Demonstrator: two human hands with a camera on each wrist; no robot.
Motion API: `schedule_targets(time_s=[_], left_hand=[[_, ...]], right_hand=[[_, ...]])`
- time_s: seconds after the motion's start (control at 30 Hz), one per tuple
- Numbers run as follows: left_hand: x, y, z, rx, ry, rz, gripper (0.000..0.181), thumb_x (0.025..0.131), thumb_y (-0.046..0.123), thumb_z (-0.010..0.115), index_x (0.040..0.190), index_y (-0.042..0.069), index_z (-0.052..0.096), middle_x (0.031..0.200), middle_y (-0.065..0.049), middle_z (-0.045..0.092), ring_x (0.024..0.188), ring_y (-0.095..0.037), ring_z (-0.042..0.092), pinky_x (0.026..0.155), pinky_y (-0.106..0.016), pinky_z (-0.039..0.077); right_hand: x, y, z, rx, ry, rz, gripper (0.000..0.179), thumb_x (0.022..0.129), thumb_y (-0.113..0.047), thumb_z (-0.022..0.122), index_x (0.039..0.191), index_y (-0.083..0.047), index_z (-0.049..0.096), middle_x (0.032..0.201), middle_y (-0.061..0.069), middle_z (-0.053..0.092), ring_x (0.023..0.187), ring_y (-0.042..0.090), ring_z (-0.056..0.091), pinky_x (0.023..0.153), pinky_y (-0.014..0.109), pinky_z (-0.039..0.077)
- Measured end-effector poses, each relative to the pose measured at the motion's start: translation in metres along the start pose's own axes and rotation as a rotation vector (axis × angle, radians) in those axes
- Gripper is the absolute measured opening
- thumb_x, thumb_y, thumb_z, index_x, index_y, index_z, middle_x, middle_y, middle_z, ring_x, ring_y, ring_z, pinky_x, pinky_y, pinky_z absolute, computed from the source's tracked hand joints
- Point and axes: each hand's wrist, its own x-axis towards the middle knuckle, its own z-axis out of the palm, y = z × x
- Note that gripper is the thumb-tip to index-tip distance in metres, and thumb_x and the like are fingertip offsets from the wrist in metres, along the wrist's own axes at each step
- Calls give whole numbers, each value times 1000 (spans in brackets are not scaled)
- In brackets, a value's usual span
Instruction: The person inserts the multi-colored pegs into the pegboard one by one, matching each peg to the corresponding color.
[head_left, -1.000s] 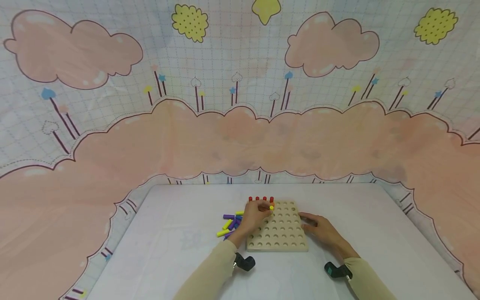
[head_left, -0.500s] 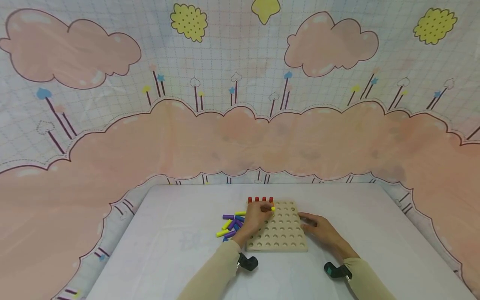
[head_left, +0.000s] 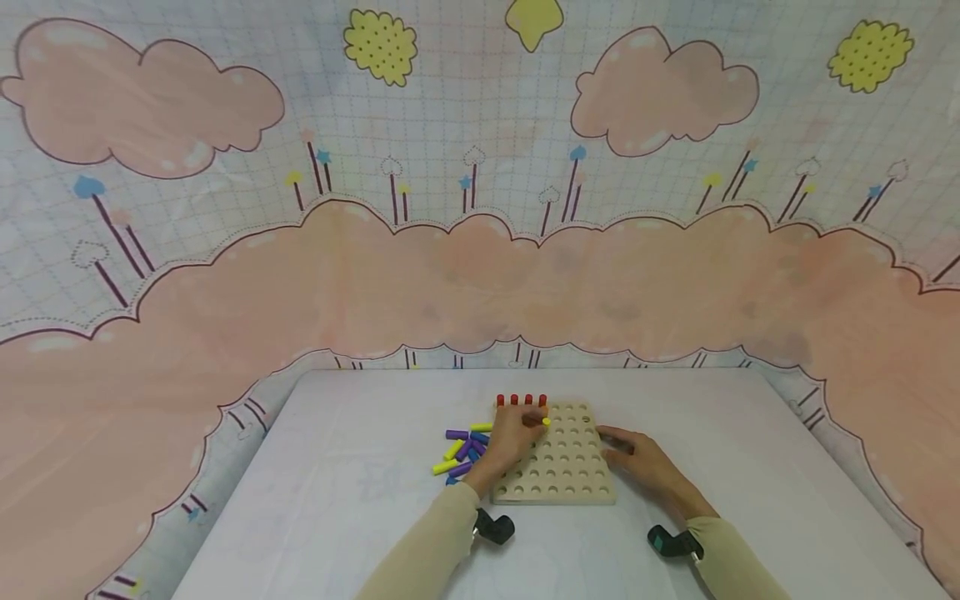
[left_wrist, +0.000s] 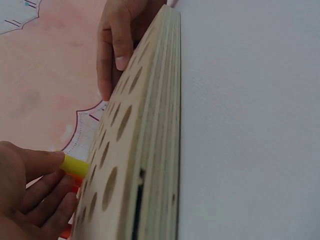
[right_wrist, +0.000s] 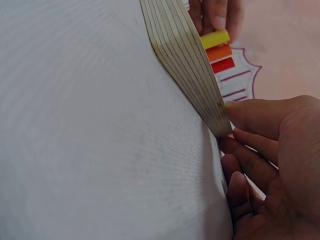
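A wooden pegboard point(head_left: 567, 472) with rows of round holes lies flat on the table. My left hand point(head_left: 512, 439) pinches a yellow peg point(head_left: 547, 422) upright at the board, beside the red row. In the left wrist view the peg's lower end meets the board's face; whether it sits in a hole is hard to tell. Several red pegs point(head_left: 528, 400) stand along the far edge, and an orange peg point(right_wrist: 219, 53) shows in the right wrist view. My right hand point(head_left: 645, 461) rests thumb and fingertips against the board's right edge, fingers loosely bent.
Loose yellow, purple and blue pegs, among them a purple peg point(head_left: 457, 434), lie in a pile left of the board. A white cloth covers the table point(head_left: 360, 467). A printed curtain point(head_left: 450, 283) hangs behind it.
My left hand has shifted slightly right, and the yellow peg's top has dropped a little lower against the board. The right hand has stayed at the edge.
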Motion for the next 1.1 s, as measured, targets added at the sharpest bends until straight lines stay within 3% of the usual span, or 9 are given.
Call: schedule_targets(time_s=[0.37,0.7,1.1], left_hand=[[-18,14,-31,-65,-26,25,22,92,18,69,112,10,72,106,0,73,94,-11,67,82,-24,56],[-32,16,-62,-21,86,128,18,90,15,70,107,8,73,101,-5,74,96,-20,69,82,-25,57],[-51,5,-97,30,132,63,20,91,16,69,111,10,71,104,-2,73,97,-17,67,86,-27,56]], right_hand=[[0,-1,0,-1,-2,7,49,94,-28,65,141,-16,54,150,15,47,142,40,38,114,59,32],[-2,-1,1,-13,1,-18,48,95,-25,64,141,-14,54,147,15,51,138,40,43,111,58,36],[-2,-3,1,-21,3,-16,48,95,-23,63,141,-14,54,149,16,48,140,41,39,112,59,33]])
